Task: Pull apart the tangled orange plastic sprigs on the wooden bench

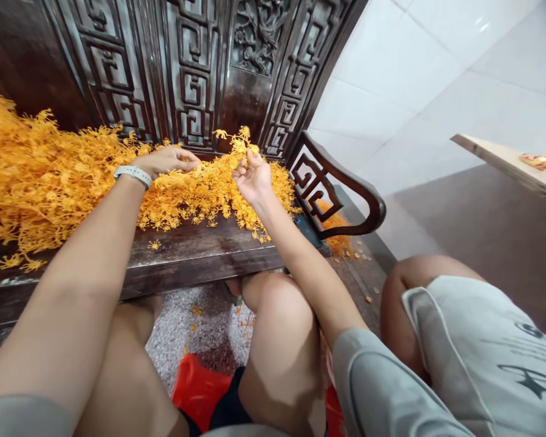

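The right hand (253,176), at the center of the frame, pinches an orange sprig (241,142) between thumb and curled fingers, lifted just above a heap of orange sprigs (64,182). The left hand (168,161), a pale wristband (133,176) behind it, reaches into the same heap with fingers close together; whether they grip a stem cannot be told. The heap runs from the left edge of the frame to just right of center, along a dark wooden bench (177,246). A strip of bare wood shows along the bench's front edge, one loose piece (154,245) lying on it. Close behind the hands, a carved backrest (195,73) bounds the reach; to the right, a curved armrest (373,206) closes off the seat. Beyond it, more orange pieces (334,224) lie low down, and a gap parts the armrest from a wooden tabletop (491,155) at right. A white wall (368,85) fills the upper right. Below sit a red plastic object (200,388) and, lower right, another person's knee (437,270), near the right arm.
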Tool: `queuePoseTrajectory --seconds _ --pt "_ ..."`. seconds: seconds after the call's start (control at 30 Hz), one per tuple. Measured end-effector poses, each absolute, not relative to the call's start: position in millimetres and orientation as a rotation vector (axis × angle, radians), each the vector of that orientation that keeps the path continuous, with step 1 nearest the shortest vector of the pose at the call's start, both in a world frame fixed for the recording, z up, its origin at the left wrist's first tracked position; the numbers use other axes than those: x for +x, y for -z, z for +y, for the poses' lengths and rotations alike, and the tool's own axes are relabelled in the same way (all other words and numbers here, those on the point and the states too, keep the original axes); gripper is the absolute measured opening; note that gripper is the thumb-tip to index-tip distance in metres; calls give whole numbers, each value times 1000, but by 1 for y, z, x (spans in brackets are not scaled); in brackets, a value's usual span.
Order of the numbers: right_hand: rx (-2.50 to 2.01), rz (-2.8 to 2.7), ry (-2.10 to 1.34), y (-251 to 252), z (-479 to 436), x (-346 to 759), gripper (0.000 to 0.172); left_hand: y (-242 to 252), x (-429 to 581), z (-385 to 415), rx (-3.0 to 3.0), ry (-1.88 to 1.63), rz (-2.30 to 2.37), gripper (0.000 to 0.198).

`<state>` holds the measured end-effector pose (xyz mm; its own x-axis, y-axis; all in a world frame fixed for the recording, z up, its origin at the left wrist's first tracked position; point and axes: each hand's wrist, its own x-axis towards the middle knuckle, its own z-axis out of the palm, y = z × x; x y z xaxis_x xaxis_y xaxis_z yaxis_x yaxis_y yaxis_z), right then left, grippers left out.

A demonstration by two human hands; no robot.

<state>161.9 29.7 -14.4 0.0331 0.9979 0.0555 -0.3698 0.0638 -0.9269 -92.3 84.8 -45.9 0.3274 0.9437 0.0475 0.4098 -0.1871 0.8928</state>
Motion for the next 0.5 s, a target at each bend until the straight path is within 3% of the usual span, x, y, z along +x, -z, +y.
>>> queuePoseTrajectory --seconds 0.13,0.37,0.5 --pt "-1001 -1038 -1250 10 27 157 22 54 -91 94 1705 -805 1250 42" --pt "-992 -1077 -1320 17 20 151 23 24 -89 81 1810 -666 991 63" --pt "-963 -1078 -1377 25 18 140 20 0 -68 67 1818 -597 931 42"
